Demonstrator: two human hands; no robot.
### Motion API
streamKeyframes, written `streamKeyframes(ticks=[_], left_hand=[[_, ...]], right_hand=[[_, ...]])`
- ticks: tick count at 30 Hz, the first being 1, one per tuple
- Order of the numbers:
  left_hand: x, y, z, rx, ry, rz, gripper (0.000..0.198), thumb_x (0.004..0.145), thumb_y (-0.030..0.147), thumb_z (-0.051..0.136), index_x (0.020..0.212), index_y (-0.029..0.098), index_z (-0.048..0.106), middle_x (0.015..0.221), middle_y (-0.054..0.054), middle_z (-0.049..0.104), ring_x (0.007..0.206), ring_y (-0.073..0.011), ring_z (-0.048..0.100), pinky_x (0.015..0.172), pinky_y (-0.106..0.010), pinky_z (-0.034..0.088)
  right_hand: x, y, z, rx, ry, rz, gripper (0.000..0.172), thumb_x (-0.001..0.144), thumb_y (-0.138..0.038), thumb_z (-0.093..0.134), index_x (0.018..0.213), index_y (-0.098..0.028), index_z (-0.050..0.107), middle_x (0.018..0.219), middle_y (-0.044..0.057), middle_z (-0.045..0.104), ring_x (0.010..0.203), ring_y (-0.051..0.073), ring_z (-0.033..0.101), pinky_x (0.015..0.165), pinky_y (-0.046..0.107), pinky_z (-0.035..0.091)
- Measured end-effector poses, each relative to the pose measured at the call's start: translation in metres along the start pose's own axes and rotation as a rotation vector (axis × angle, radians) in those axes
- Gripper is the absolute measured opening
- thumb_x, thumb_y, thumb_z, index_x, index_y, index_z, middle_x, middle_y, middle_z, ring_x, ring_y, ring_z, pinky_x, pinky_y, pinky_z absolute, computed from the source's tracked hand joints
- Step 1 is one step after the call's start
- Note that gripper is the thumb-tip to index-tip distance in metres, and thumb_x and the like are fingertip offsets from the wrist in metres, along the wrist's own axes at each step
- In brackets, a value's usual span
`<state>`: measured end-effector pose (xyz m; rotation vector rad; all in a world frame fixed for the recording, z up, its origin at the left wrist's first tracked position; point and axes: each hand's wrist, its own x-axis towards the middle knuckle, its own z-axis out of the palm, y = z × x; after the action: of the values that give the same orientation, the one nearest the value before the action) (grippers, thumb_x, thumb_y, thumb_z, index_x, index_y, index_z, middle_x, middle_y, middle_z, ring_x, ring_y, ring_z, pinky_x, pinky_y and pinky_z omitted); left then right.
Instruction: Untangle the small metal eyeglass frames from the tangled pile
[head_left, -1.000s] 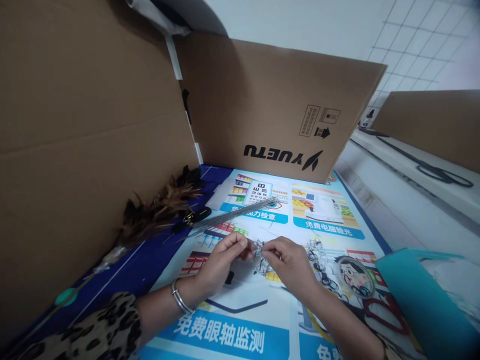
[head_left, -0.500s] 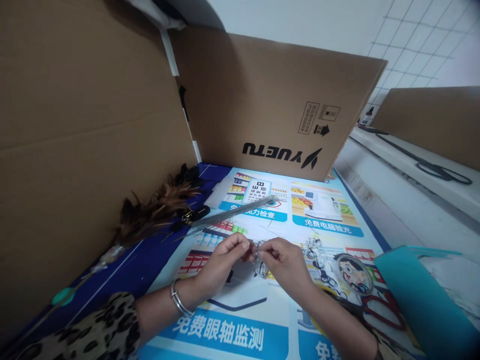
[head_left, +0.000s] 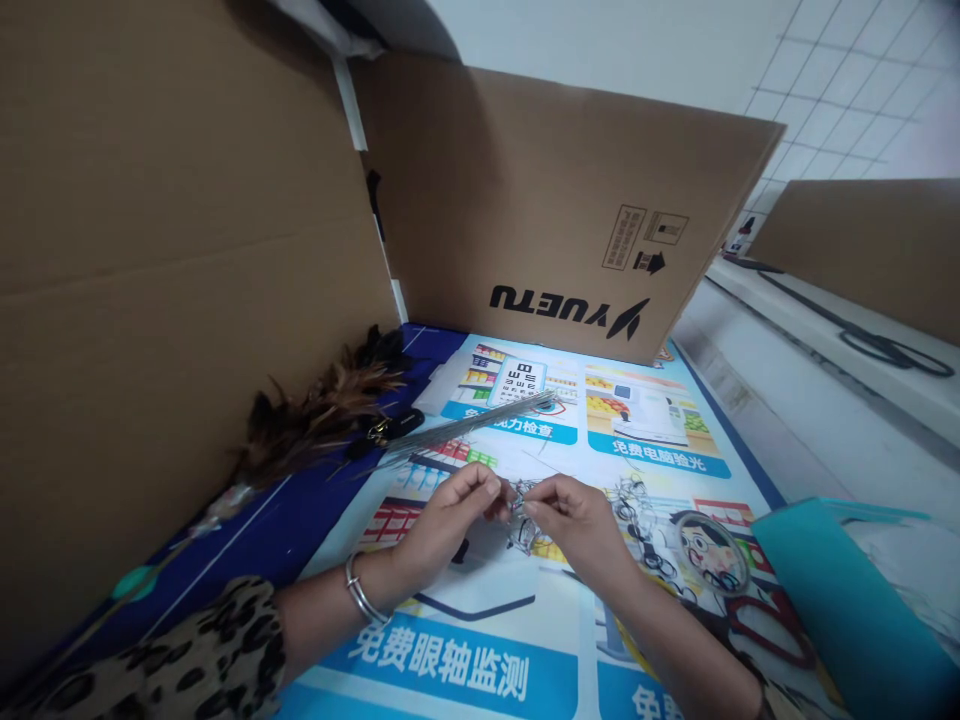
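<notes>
Both hands meet right around the middle of the mat (head_left: 480, 585), thumbs and fingertips pinched together. Left hand (head_left: 456, 510) and right hand (head_left: 574, 515) seem to have a small wire piece (head_left: 521, 537) between them, though it's tiny and kinda blurry, so I can't swear exactly where each one grips. From there, a bundle of thin wires (head_left: 480, 415) sits at 11 o'clock, brown feathers (head_left: 322, 405) at 10, loose black-and-silver bits (head_left: 637, 515) at 3 with a round clear case (head_left: 711, 553) just beyond, and red handles (head_left: 772, 628) at 4.
</notes>
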<state>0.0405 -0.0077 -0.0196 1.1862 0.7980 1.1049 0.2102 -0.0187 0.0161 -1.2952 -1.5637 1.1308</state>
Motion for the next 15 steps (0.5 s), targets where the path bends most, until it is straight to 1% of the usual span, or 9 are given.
streamKeyframes(ticks=[4,10,13,15], left_hand=[[-0.0002,-0.0011,-0.0010,0.021,-0.002,-0.003,0.019,0.087,0.032,0.047,0.076,0.017,0.052,0.069,-0.002,0.060,0.067,-0.0148,0.053,0.066,-0.028,0.039],[-0.0004,-0.0019,-0.0013,0.015,0.003,-0.026,0.019,0.088,0.032,0.046,0.078,0.018,0.053,0.070,-0.002,0.060,0.068,-0.0148,0.054,0.067,-0.028,0.038],[0.0004,-0.0028,-0.0017,-0.003,0.008,-0.020,0.019,0.087,0.031,0.046,0.078,0.017,0.054,0.072,-0.002,0.060,0.068,-0.0145,0.054,0.067,-0.027,0.039],[0.0009,-0.0037,-0.0022,-0.008,0.011,-0.015,0.018,0.087,0.031,0.046,0.079,0.017,0.055,0.075,-0.003,0.059,0.068,-0.0143,0.054,0.067,-0.027,0.039]], right_hand=[[-0.0005,0.0023,-0.0002,0.007,-0.012,0.007,0.004,0.072,-0.018,0.059,0.072,-0.017,0.063,0.063,-0.002,0.061,0.058,0.011,0.053,0.055,0.021,0.041],[-0.0001,0.0093,-0.0001,0.008,-0.012,0.000,0.005,0.072,-0.018,0.059,0.075,-0.017,0.063,0.064,-0.002,0.062,0.058,0.011,0.054,0.054,0.021,0.042],[-0.0023,0.0096,-0.0003,-0.057,-0.013,-0.018,0.009,0.074,-0.017,0.058,0.079,-0.019,0.064,0.065,-0.002,0.063,0.057,0.011,0.055,0.053,0.020,0.042],[-0.0048,0.0072,-0.0005,-0.125,-0.006,-0.063,0.012,0.074,-0.015,0.057,0.080,-0.020,0.065,0.068,-0.002,0.064,0.058,0.011,0.056,0.053,0.020,0.042]])
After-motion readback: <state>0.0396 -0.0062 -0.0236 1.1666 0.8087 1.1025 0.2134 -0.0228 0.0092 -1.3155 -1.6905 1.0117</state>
